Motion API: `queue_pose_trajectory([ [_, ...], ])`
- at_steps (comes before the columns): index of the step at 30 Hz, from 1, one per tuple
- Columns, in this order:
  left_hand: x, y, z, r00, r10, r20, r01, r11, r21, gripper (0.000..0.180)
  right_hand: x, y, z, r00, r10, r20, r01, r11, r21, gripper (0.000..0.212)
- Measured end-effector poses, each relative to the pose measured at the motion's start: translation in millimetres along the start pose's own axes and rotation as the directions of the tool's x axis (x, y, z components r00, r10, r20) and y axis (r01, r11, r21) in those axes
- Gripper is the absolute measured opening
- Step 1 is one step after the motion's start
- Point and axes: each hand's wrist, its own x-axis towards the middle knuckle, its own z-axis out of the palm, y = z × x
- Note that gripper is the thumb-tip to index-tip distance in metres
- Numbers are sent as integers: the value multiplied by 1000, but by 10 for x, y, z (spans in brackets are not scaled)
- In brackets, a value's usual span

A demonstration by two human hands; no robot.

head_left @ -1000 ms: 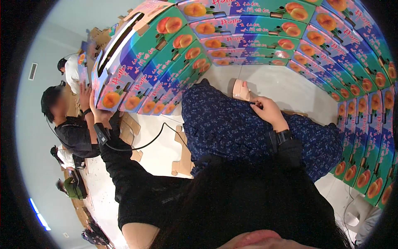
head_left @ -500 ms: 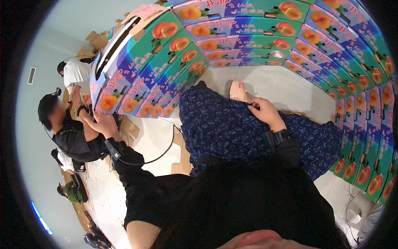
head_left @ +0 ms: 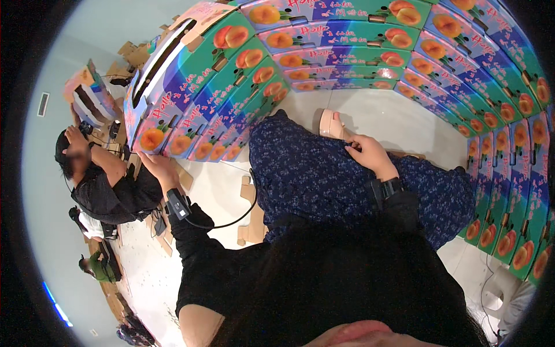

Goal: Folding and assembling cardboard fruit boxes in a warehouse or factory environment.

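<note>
My left hand (head_left: 159,170) is open, its fingers stretched toward the near lower corner of the stacked fruit cartons (head_left: 202,124) on my left. The fingertips meet the edge of the top carton, or lie just under it; I cannot tell which. These cartons are green, blue and pink with peach pictures, and the top one has a long dark slot. In my lap, my right hand (head_left: 373,157) is closed, with finger and thumb pinching a fold of the dark blue floral skirt (head_left: 312,179).
More peach cartons (head_left: 341,37) form walls ahead and on the right (head_left: 503,144). At the left, a co-worker in black (head_left: 118,194) sits with a hand raised to the head. Behind them a slotted carton (head_left: 89,101) stands tilted. Flattened cardboard (head_left: 251,222) lies on the floor.
My left hand has moved slightly down and right along the carton stack. The co-worker's hands have left the area beside it, and a tilted carton now shows behind them. My right hand stays put.
</note>
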Motion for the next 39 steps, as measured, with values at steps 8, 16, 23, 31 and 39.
queue_pose_trajectory([
  [8, -96, -201, -93, 998, 36, 60, -35, 999, -22, 55, -17, 71, 46, 999, -18, 32, 18, 1000, -5, 26],
  [16, -297, -913, -332, 990, -135, 36, 124, 969, 215, 65, -35, 4, 13, 997, 37, 74, -34, 999, -29, 27],
  [23, -346, -1354, -555, 979, -188, 81, 156, 942, 298, 46, 1, 115, 86, 993, 62, 102, -59, 998, -32, 29],
  [31, -68, -1662, -1040, 791, -602, 108, 555, 782, 284, 33, 16, 119, 70, 981, 133, 140, -126, 990, -58, 28],
  [39, -148, -1574, -795, 814, -573, 92, 535, 802, 266, 32, 73, 130, 95, 985, 135, 103, -126, 988, -94, 25],
])
